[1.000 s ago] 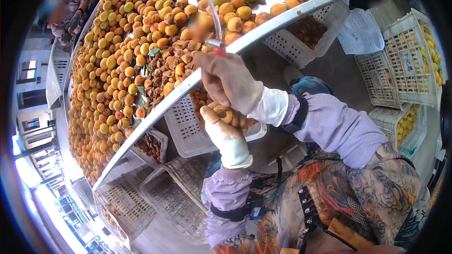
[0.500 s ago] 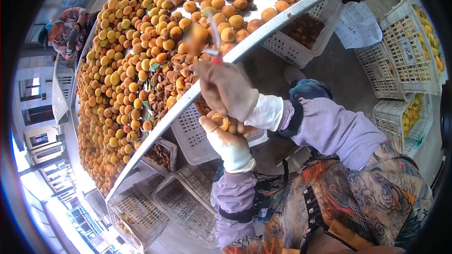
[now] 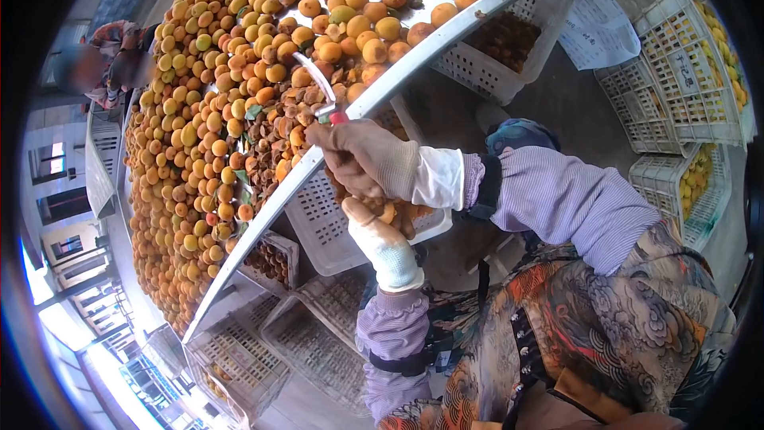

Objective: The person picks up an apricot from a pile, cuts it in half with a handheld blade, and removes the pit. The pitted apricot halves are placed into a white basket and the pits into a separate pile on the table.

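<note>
My right hand point(image 3: 366, 158), in a soiled glove, is closed on the red handle of a curved knife point(image 3: 318, 81), whose pale blade points up over the table's rim. Just below it my left hand point(image 3: 382, 243), gloved too, holds an orange-brown apricot point(image 3: 390, 212), partly hidden by the fingers. Both hands are close together over a white crate point(image 3: 325, 215) with fruit pieces in it. Dark, shrivelled fruit pieces point(image 3: 274, 131) lie on the table beyond the knife.
Many apricots point(image 3: 187, 135) cover the metal-edged table point(image 3: 469, 14). Perforated crates point(image 3: 684, 72) stand at the right, another crate point(image 3: 493, 72) under the rim, and more crates point(image 3: 239, 350) at lower left. Another person point(image 3: 115, 40) is at the far upper left.
My right hand and the knife have moved down and left, and the blade now tilts further left. A blurred orange shape near the blade is gone. The view has shifted slightly.
</note>
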Available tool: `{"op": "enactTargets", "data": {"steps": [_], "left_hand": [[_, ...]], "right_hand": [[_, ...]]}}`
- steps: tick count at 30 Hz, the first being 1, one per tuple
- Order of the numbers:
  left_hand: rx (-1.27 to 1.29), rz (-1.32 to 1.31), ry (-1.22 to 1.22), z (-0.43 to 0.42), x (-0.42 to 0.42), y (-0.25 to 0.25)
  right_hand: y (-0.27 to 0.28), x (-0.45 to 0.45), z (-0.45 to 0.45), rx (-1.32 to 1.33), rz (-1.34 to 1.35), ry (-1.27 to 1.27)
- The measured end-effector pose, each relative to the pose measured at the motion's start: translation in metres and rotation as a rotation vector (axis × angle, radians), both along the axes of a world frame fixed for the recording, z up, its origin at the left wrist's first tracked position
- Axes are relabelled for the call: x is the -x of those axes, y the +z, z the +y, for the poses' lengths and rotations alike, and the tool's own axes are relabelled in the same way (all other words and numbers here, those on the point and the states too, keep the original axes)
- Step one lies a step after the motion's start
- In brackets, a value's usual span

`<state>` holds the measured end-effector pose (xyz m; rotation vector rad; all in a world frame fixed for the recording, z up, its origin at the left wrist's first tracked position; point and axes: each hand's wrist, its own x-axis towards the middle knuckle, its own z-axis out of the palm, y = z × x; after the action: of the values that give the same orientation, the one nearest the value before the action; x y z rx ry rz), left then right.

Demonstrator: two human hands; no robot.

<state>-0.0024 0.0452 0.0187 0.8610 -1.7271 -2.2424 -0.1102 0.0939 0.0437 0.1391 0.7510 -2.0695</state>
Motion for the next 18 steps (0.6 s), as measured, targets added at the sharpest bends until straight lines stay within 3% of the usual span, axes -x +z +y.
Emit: {"op": "enactTargets", "data": {"steps": [3, 4, 7, 8, 11, 12, 15, 18], "left_hand": [[0.008, 0.087, 0.060, -0.003, -0.002, -0.012], [0.120, 0.086, 0.100, 0.008, -0.006, -0.002], [0.110, 0.071, 0.089, 0.000, -0.008, -0.013], [0.005, 0.063, 0.082, 0.001, -0.003, -0.008], [-0.144, -0.035, 0.086, -0.006, -0.002, -0.009], [-0.303, -0.105, 0.119, -0.014, 0.001, -0.014], [-0.333, -0.063, 0.091, -0.014, 0.012, -0.017], [-0.410, -0.021, 0.034, -0.018, 0.013, -0.017]], "right_hand": [[-0.006, 0.000, -0.002, 0.096, -0.068, -0.062], [-0.005, -0.003, -0.003, 0.133, -0.237, -0.050], [0.000, -0.006, -0.006, 0.105, -0.142, -0.090], [0.009, -0.008, -0.001, 0.006, -0.008, -0.113], [0.007, -0.003, -0.001, -0.046, -0.066, -0.108], [0.007, -0.004, -0.002, -0.060, -0.036, -0.129], [0.002, 0.009, -0.005, -0.037, -0.208, -0.259], [0.004, 0.013, 0.007, 0.004, -0.104, -0.269]]}}
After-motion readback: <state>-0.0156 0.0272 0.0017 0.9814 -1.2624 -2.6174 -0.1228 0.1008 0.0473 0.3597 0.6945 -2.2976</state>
